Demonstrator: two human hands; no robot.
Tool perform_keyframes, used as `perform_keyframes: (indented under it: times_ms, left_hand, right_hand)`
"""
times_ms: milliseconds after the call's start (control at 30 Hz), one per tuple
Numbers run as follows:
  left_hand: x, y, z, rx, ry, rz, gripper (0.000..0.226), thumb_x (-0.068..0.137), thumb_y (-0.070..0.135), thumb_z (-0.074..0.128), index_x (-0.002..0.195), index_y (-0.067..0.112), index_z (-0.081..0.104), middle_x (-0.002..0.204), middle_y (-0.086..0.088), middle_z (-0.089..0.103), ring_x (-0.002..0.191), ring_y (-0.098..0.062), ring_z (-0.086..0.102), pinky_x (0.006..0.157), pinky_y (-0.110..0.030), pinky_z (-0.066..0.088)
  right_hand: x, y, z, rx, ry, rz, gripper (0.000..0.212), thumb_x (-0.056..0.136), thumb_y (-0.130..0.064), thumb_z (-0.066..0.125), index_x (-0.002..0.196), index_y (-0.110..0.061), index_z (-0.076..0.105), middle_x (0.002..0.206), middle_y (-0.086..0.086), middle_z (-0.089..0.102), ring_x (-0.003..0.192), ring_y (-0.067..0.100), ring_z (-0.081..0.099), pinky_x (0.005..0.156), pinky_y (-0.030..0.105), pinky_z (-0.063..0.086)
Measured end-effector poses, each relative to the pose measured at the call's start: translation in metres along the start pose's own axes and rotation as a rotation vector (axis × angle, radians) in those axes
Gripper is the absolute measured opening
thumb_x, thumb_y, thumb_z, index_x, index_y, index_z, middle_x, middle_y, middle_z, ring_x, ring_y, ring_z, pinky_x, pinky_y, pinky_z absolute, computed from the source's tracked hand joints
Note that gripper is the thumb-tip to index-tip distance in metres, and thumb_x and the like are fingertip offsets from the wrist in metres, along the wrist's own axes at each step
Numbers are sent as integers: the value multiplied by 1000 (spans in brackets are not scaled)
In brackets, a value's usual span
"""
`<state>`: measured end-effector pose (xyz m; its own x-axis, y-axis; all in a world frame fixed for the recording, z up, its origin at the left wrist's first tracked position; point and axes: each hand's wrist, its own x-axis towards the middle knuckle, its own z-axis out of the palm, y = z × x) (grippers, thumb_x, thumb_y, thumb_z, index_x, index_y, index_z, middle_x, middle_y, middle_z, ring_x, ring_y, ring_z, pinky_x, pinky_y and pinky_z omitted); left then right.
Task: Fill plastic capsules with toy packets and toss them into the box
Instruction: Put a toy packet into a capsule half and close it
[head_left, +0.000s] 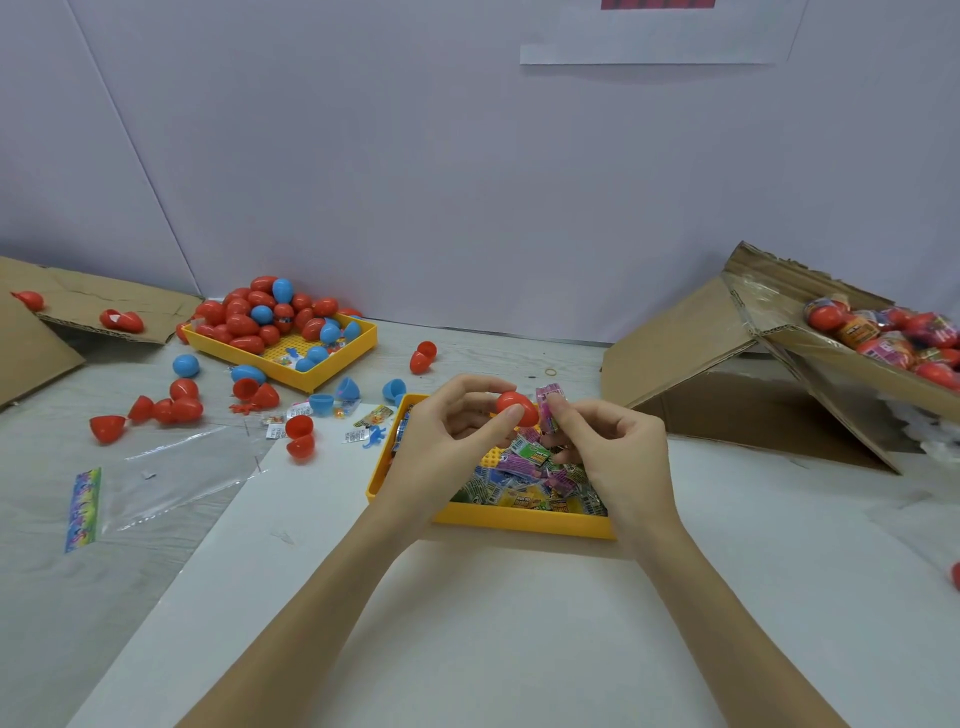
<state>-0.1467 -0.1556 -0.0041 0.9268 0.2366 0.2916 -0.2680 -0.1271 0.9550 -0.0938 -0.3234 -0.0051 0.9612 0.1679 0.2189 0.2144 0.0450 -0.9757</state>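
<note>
Presently, step in hand: loading a packet into a capsule held above the near tray.
Left hand (457, 421): fingers curled round a red capsule (515, 408), thumb along its near side; whether its mouth is open cannot be told from this view.
Right hand (613, 447): thumb and forefinger pinch a pink toy packet (549, 406), which stands just beside the capsule and touches it or nearly so.
Near tray (519, 519): yellow, at the middle of the bench, lying on a white sheet (467, 623); it holds a loose heap of packets (524, 478) directly under both hands.
Far tray (332, 370): yellow, towards the back left of the bench, heaped with red and blue capsules (260, 317); more halves lie scattered around it.
Box (857, 358): cardboard, tilted, at the back right edge of the bench, with filled capsules already inside.
Doing it well: probably turn the capsule mouth towards the packet, fold or roll the packet so no corner overhangs the rim, and seat it fully before pressing the halves together.
Risk: a trapped packet edge would likely stop the capsule closing, and it could spring open on the toss.
Toss: best made rightward and gently, once the halves have snapped shut.
</note>
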Motion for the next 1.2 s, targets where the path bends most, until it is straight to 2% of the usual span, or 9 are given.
perform_keyframes:
  times_ms: [100,333,433,567,733,867,967,1067,1200]
  left_hand:
    - [0,0,0,-15,-7,-9,23,91,31,75,113,26,70,98,2,77,88,-17,76,77,-22,59]
    - [2,-2,1,-12,26,-19,25,93,31,72,115,21,70,96,0,77,87,-18,75,78,-26,60]
    - [2,-2,1,1,28,-24,24,93,32,72,114,22,69,95,2,77,86,-17,75,77,-25,60]
    - [2,-2,1,26,13,-25,22,92,32,73,113,26,70,95,4,78,85,-16,75,78,-25,61]
    - [2,-3,0,54,22,-35,25,91,32,74,115,22,71,95,5,78,85,-15,75,76,-25,61]
    - [2,-3,0,55,33,-44,25,90,37,74,113,26,72,95,6,78,86,-14,74,78,-25,61]
    - [2,-2,-1,33,33,-42,25,90,39,75,112,29,73,95,6,78,87,-13,74,76,-21,59]
    - [2,-1,-1,29,30,-38,26,90,39,74,113,29,72,95,8,77,88,-10,74,74,-19,57]
    - [2,-1,0,30,37,-38,26,90,39,74,114,29,72,95,8,77,87,-10,74,72,-18,57]
  right_hand:
    - [-2,-1,1,-43,12,-7,22,89,-39,76,83,-19,82,71,2,77,54,13,68,55,21,56]
    - [-3,-1,4,-102,-23,0,30,97,-43,64,88,-22,82,71,2,77,56,19,70,56,28,60]
    - [-3,-1,5,-132,-19,-5,32,100,-44,59,86,-26,80,71,1,77,52,16,69,55,27,60]
    - [-5,0,6,-164,-12,-33,30,101,-44,57,89,-29,80,73,0,77,59,23,71,58,34,62]
    - [-8,3,9,-214,-4,-100,29,98,-43,62,95,-22,83,76,-12,78,73,6,75,57,19,58]
    - [-7,4,9,-209,2,-115,32,99,-41,61,96,-19,83,74,-11,77,71,8,75,56,21,58]
    - [-8,3,10,-193,4,-152,27,98,-41,61,93,-24,82,73,-13,77,70,6,75,54,17,56]
    - [-10,1,12,-179,-5,-178,17,97,-42,62,89,-37,77,77,-18,77,75,4,75,56,16,56]
    - [-10,0,12,-175,7,-184,16,95,-43,63,88,-38,76,76,-17,77,74,5,75,55,20,58]
